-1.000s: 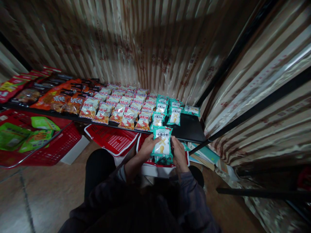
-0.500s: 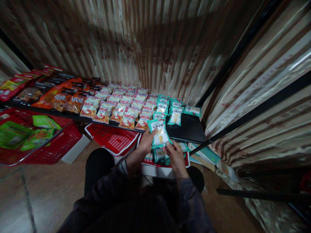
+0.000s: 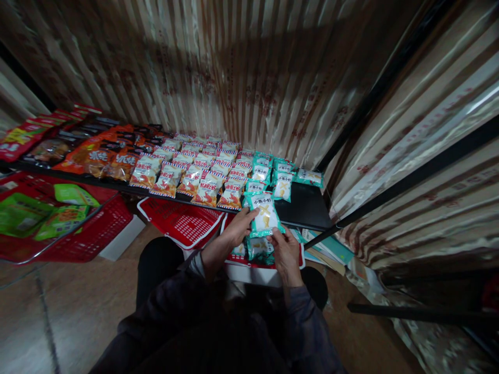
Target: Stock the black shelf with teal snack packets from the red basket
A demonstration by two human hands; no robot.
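Between my two hands is a teal-and-white snack bag (image 3: 265,215), tilted up with its printed front toward me. My left hand (image 3: 238,227) grips its left side, thumb on the front. The fingers of my right hand (image 3: 286,253) pinch its lower right corner. Just past it, matching teal snack bags (image 3: 261,173) stand in short rows on a black shelf (image 3: 306,205), one lying near the right end. Below my hands, more teal bags (image 3: 260,247) fill a red basket (image 3: 301,256), partly hidden by my hands.
Left along the shelf are striped white-and-orange snack bags (image 3: 210,187), orange packs (image 3: 99,156) and red packs (image 3: 23,136). A red basket with green packs (image 3: 102,221) sits on the floor at left; a red lid-like basket (image 3: 191,223) is beside it. Black posts (image 3: 409,176) cross at right, before a striped curtain (image 3: 249,67).
The held snack bag has shifted slightly to the right and down, with both hands moving along. The bags on the shelf stay where they were.
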